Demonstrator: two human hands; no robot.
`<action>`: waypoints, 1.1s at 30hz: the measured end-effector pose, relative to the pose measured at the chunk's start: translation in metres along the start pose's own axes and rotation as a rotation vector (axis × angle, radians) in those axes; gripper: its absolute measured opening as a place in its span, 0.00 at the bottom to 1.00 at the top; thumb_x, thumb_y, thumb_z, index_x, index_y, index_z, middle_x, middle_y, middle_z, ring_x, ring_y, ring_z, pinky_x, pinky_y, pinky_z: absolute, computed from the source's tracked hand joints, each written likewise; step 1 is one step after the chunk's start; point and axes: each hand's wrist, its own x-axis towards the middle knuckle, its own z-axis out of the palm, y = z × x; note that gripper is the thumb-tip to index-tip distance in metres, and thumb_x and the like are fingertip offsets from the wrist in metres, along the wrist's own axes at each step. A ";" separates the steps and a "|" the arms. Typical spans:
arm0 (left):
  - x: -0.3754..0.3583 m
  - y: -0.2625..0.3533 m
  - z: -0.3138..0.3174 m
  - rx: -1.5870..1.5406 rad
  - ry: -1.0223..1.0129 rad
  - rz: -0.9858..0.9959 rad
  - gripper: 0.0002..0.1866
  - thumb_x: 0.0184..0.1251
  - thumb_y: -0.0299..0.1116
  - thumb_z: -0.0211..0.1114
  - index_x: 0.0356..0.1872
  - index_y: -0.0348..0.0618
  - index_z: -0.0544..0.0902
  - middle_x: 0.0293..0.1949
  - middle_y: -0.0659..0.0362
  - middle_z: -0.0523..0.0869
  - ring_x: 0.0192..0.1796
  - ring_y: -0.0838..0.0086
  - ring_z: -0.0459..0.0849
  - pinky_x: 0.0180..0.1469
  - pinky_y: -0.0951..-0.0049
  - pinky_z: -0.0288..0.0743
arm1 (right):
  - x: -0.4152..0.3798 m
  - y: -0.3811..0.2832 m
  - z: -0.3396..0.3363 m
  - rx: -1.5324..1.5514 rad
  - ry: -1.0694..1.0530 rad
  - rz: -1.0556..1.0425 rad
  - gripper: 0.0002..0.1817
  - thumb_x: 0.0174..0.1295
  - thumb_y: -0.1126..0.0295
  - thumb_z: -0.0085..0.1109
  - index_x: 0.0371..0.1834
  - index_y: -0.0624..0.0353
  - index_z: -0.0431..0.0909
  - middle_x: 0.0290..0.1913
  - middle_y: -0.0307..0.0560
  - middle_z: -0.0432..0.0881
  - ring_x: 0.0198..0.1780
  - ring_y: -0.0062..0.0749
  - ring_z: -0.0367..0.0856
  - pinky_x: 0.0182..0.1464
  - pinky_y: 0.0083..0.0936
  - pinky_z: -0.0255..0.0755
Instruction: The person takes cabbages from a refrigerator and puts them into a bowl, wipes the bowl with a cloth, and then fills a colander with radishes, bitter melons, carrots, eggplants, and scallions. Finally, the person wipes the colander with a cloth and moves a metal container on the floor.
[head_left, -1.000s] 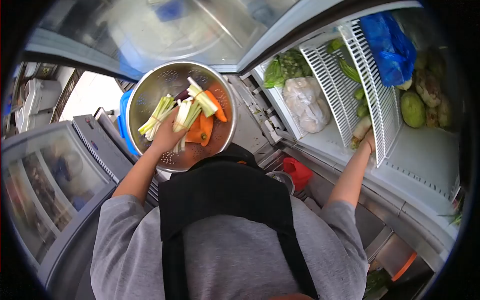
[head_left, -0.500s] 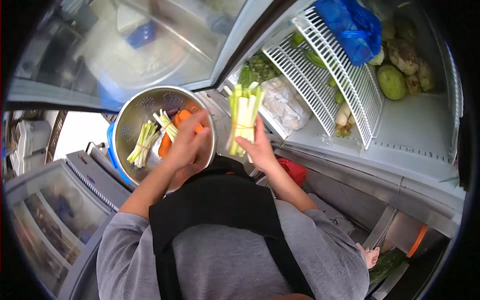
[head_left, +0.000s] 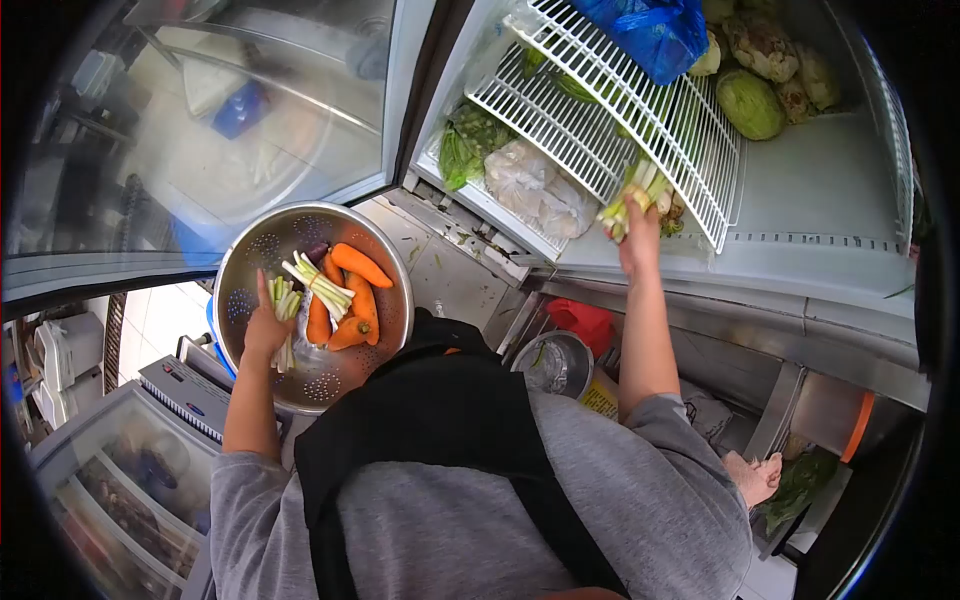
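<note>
My left hand [head_left: 262, 330] grips the left side of a perforated steel colander [head_left: 310, 385], its thumb lying on a small bundle of pale green stalks [head_left: 284, 305]. The colander also holds several orange carrots [head_left: 352, 290] and another tied stalk bundle [head_left: 318, 281]. My right hand [head_left: 638, 235] reaches into the open fridge, shut on a tied bundle of green-white stalks [head_left: 630, 198]. That bundle sits at the front edge of the lower white wire shelf [head_left: 560, 115], beside other vegetables there.
The fridge holds a blue bag [head_left: 650, 30], a cabbage [head_left: 748, 103], cauliflower [head_left: 765, 45], a white bag [head_left: 540, 185] and leafy greens [head_left: 462, 152]. Its glass door [head_left: 230, 120] stands open at left. A steel pot [head_left: 555, 362] and a red item [head_left: 590, 322] lie below; a chest freezer [head_left: 120, 470] is lower left.
My right hand has carried the stalk bundle from beside the colander up to the fridge shelf. My left hand has shifted from over the carrots to the colander's left side.
</note>
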 end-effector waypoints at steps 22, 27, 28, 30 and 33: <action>-0.048 0.102 -0.070 -1.151 -0.213 -0.097 0.22 0.66 0.32 0.61 0.59 0.36 0.70 0.46 0.55 0.82 0.42 0.72 0.84 0.44 0.71 0.79 | 0.010 -0.040 0.108 -0.089 -0.059 -0.098 0.41 0.62 0.70 0.58 0.74 0.60 0.45 0.61 0.57 0.71 0.54 0.40 0.76 0.52 0.32 0.74; -0.047 0.130 -0.065 -1.336 -0.316 -0.150 0.22 0.68 0.33 0.60 0.59 0.37 0.69 0.44 0.55 0.82 0.41 0.69 0.85 0.43 0.69 0.81 | 0.095 0.013 0.063 -0.670 0.273 -0.613 0.38 0.56 0.73 0.62 0.70 0.61 0.57 0.58 0.60 0.74 0.56 0.43 0.76 0.57 0.31 0.70; -0.047 0.145 -0.068 -1.357 -0.377 -0.118 0.23 0.66 0.32 0.60 0.60 0.37 0.68 0.46 0.54 0.81 0.43 0.68 0.84 0.46 0.67 0.80 | 0.098 0.009 0.064 -0.657 0.289 -0.551 0.36 0.56 0.73 0.62 0.70 0.61 0.59 0.58 0.60 0.74 0.56 0.44 0.76 0.57 0.31 0.70; -0.037 0.166 -0.061 -1.480 -0.502 -0.080 0.24 0.63 0.30 0.59 0.61 0.38 0.68 0.50 0.53 0.79 0.51 0.66 0.81 0.54 0.64 0.76 | 0.095 -0.002 0.070 -0.644 0.369 -0.517 0.34 0.56 0.70 0.62 0.68 0.59 0.62 0.58 0.62 0.75 0.57 0.48 0.76 0.58 0.35 0.69; -0.021 0.219 -0.057 -1.480 -0.716 0.051 0.24 0.63 0.28 0.58 0.61 0.37 0.69 0.53 0.52 0.79 0.53 0.65 0.81 0.57 0.63 0.74 | 0.090 -0.016 0.076 -0.708 0.248 -0.339 0.35 0.54 0.61 0.65 0.66 0.60 0.66 0.59 0.66 0.72 0.63 0.59 0.69 0.64 0.40 0.64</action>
